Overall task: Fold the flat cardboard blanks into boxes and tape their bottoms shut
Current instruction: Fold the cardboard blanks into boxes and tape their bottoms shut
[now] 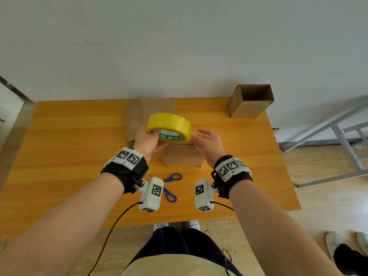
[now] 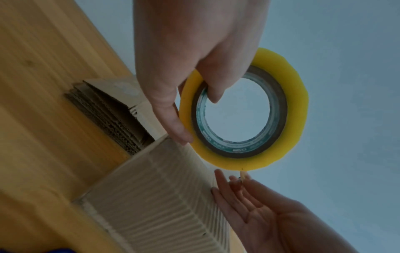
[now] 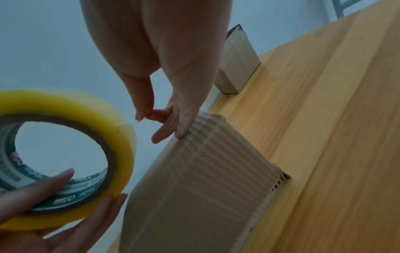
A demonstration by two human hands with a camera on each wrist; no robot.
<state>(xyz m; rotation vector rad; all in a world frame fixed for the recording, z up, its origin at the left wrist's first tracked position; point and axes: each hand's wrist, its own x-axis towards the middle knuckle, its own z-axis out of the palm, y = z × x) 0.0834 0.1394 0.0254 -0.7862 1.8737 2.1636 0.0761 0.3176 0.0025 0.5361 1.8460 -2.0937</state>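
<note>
My left hand (image 1: 149,140) grips a yellow tape roll (image 1: 168,124), thumb inside the core (image 2: 213,92), and holds it just above a folded cardboard box (image 1: 183,155) lying on the wooden table (image 1: 69,146). My right hand (image 1: 207,142) is right of the roll; its thumb and forefinger pinch the tape's free end (image 3: 140,118), while the other fingers touch the box's upper edge (image 3: 194,188). The roll (image 3: 124,162) sits close to the pinch, with little tape drawn out. A stack of flat blanks (image 1: 137,120) lies behind the box.
An open-topped finished box (image 1: 250,100) stands at the table's far right corner. Blue-handled scissors (image 1: 171,186) lie near the front edge, between my wrists. A grey metal frame (image 1: 338,136) stands right of the table, and another person's shoes (image 1: 338,244) show at lower right.
</note>
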